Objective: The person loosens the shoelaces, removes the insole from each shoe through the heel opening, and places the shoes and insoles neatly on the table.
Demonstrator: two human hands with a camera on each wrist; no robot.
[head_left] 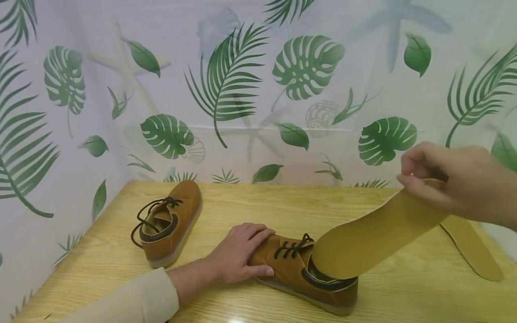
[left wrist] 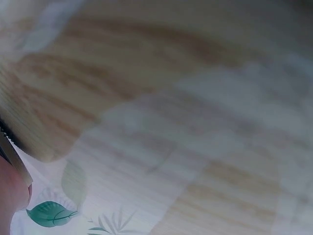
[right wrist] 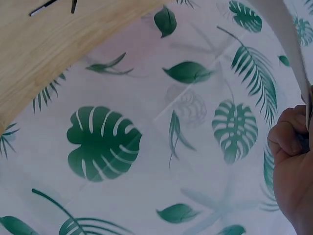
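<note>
A brown lace-up shoe [head_left: 291,264] with black laces lies on the table, its heel toward the front right. The left hand [head_left: 238,253] grips its toe, fingers over the top and thumb along the near side. In the right hand [head_left: 456,179] a tan insole [head_left: 379,233] is pinched by one end and slants down, its other end at the shoe's opening. The right wrist view catches the hand [right wrist: 293,152] and the insole's pale edge [right wrist: 288,39] at the right. The left wrist view is mostly a blur, with part of the hand [left wrist: 12,196] at its left edge.
Another brown shoe [head_left: 173,224], laces loose, stands at the back left of the wooden table [head_left: 226,206]. A second insole [head_left: 472,246] lies at the right, partly behind the held one. A leaf-patterned cloth [head_left: 242,89] hangs behind the table.
</note>
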